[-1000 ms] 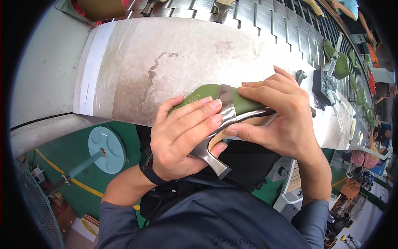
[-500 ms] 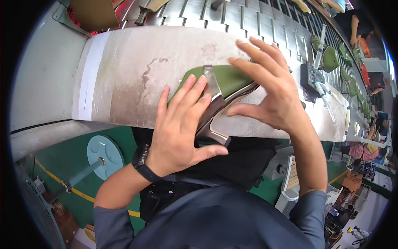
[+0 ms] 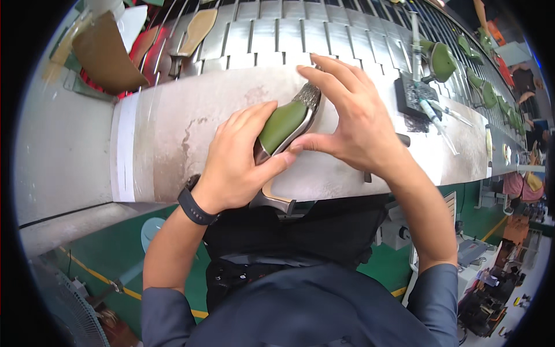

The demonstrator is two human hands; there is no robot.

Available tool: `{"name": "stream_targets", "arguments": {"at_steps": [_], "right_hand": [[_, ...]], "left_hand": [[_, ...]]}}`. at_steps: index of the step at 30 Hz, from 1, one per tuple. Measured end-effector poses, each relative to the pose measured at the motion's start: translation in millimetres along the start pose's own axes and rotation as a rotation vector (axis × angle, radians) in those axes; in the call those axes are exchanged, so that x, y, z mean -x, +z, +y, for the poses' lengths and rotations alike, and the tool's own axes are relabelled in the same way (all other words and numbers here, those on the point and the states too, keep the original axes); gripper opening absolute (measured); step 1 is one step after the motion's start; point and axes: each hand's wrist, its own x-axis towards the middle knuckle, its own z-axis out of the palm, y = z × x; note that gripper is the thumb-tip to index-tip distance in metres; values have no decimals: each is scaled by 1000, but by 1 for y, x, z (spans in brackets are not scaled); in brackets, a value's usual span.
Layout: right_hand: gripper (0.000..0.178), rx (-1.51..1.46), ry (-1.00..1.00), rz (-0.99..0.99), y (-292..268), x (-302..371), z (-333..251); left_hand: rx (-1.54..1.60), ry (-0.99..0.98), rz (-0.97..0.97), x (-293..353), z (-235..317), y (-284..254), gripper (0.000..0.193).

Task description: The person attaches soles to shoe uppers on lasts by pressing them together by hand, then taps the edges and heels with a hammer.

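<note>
A green high-heeled shoe (image 3: 283,124) is tilted above the pale worktable, its dark glittery end away from me and its heel near the front edge. My left hand (image 3: 234,159), with a dark wristband, is closed round the shoe's near part, thumb along the side. Over on the other side, my right hand (image 3: 358,113) has its fingers stretched and apart. Its thumb tip is at the shoe's edge beside my left thumb, and its fingertips are by the glittery end. The left hand hides part of the shoe.
Behind the worktable (image 3: 167,127) runs a slatted metal conveyor (image 3: 277,34) bearing a tan sole-shaped piece (image 3: 199,32). To the right, a black block (image 3: 413,95) holds syringes (image 3: 416,46). More green shoes (image 3: 442,62) stand beyond it. A dark handle (image 3: 403,139) shows behind my right forearm.
The shoe has turned, its glittery end now pointing away from me. My left hand has gone from lying flat on it to gripping it. My right hand has shifted left, closer to it.
</note>
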Motion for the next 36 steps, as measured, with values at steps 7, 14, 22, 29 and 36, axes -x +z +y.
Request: {"name": "stream_targets", "arguments": {"at_steps": [7,14,22,29,36], "right_hand": [[48,-183,324,177,-4,98,36],[54,229,217,-124,-27,98,27],[30,-326,374,-46,-26,52,19],[27,-1000,563,101,-33,18,0],[21,-862,560,-167,-37,4,-3]], "left_hand": [[-71,6,-91,1,13,-9,82],[-41,14,-114,-31,31,7,96],[30,-11,-115,-32,26,3,97],[-30,103,-75,-34,23,4,99],[11,17,-135,-35,18,-4,99]]}}
